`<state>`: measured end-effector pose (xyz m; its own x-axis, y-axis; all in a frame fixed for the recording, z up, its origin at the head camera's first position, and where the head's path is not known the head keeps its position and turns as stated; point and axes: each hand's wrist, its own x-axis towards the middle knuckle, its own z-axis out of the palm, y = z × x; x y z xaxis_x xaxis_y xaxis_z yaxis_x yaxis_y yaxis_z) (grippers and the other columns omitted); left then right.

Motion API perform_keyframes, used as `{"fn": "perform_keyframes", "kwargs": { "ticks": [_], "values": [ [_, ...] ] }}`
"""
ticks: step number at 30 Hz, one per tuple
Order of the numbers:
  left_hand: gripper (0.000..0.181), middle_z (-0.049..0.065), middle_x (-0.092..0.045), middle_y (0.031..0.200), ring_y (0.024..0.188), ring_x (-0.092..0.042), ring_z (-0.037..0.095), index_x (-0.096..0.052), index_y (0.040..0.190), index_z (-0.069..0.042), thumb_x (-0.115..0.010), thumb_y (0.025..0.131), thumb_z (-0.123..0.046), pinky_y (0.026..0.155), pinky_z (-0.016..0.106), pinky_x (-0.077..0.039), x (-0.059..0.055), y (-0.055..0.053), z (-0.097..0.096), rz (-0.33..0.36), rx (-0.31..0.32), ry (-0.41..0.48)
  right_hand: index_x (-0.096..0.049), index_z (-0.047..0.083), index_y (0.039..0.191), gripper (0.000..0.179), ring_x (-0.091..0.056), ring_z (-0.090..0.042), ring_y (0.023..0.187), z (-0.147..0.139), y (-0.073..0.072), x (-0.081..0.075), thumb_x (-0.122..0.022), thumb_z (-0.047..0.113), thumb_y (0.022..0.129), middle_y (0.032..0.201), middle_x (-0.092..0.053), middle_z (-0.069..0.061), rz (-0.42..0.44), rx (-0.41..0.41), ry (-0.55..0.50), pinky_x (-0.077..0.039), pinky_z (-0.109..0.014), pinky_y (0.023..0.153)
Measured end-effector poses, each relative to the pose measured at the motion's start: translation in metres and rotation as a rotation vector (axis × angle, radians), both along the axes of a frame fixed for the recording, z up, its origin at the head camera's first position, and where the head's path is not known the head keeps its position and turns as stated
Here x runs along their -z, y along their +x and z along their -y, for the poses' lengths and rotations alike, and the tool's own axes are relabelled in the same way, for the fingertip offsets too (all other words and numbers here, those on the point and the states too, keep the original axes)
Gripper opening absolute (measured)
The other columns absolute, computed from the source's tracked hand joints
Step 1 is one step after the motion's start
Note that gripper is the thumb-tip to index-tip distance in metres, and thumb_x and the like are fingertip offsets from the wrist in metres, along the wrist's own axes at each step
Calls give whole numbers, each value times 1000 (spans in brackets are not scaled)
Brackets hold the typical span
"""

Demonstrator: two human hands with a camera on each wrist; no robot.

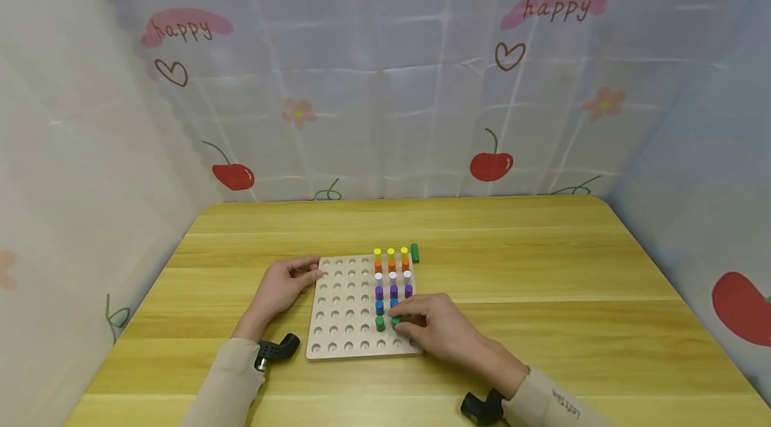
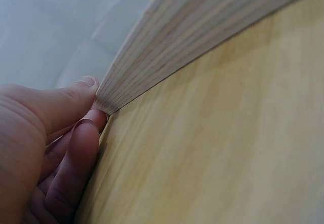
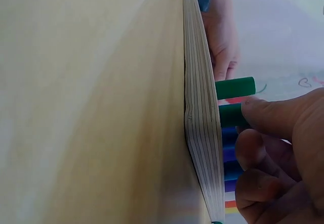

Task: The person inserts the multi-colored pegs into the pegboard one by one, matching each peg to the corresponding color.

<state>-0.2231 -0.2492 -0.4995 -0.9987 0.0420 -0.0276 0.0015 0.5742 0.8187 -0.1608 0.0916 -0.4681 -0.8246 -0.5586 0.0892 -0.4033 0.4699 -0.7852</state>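
Note:
A pale wooden pegboard (image 1: 356, 354) with rows of round holes lies flat on the table. My left hand (image 1: 282, 290) holds its far left corner, the thumb (image 2: 76, 95) against the upper edge and a finger at the side. Over the near right part of the board, my right hand (image 1: 446, 330) pinches a green peg (image 3: 232, 115) that stands in a hole. Another green peg (image 3: 235, 88) stands upright beside it. Yellow (image 1: 391, 253), orange, white (image 1: 393, 277), purple (image 1: 379, 292) and blue pegs (image 1: 379, 308) fill rows behind; the right fingers partly hide the blue row.
A loose green peg (image 1: 415, 253) lies on the table (image 1: 512, 246) by the board's far right corner. Black wrist cameras (image 1: 278, 350) sit at both sleeves. A printed curtain (image 1: 385, 79) hangs behind the table and at its sides.

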Motion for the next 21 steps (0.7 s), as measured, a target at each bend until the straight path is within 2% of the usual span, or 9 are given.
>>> {"fn": "perform_keyframes", "kwargs": {
  "ticks": [3, 8, 13, 17, 21],
  "values": [
    [41, 5, -76, 110, 83, -67, 9, -72, 133, -14, -75, 96, -33, 69, 22, -55, -1, 0, 0, -6, -3, 4, -80, 20, 116, 22, -58, -2, 80, 1, 0, 0, -76, 14, 95, 111, -76, 7, -18, -5, 15, -51, -19, 66],
    [41, 5, -75, 109, 80, -66, 8, -72, 132, -13, -75, 96, -32, 68, 22, -54, -1, 0, 1, -6, -1, 7, -80, 19, 116, 21, -55, -2, 69, 2, 0, -2, -76, 15, 95, 99, -73, 8, -21, -8, 19, -49, -20, 57],
    [39, 4, -75, 108, 80, -66, 11, -73, 131, -14, -75, 96, -30, 67, 22, -54, -2, 1, 1, 8, -9, 7, -79, 18, 111, 17, -54, -3, 61, -1, -5, -6, -78, 22, 94, 90, -70, 10, -31, 11, -21, -47, -21, 51],
    [38, 3, -75, 109, 82, -66, 13, -73, 131, -15, -75, 96, -31, 68, 23, -54, -2, 0, 1, 6, -9, 10, -80, 19, 104, 11, -50, -6, 58, -6, -14, -9, -77, 26, 95, 90, -70, 10, -10, 82, -66, -42, -21, 48],
    [40, 3, -76, 110, 84, -68, 13, -72, 132, -15, -76, 96, -31, 69, 23, -55, 0, -1, 1, 0, 5, 14, -79, 24, 99, 7, -52, -11, 60, -14, -27, -6, -78, 29, 94, 89, -70, 8, 53, 207, -86, -41, -22, 50]
  ]
}}
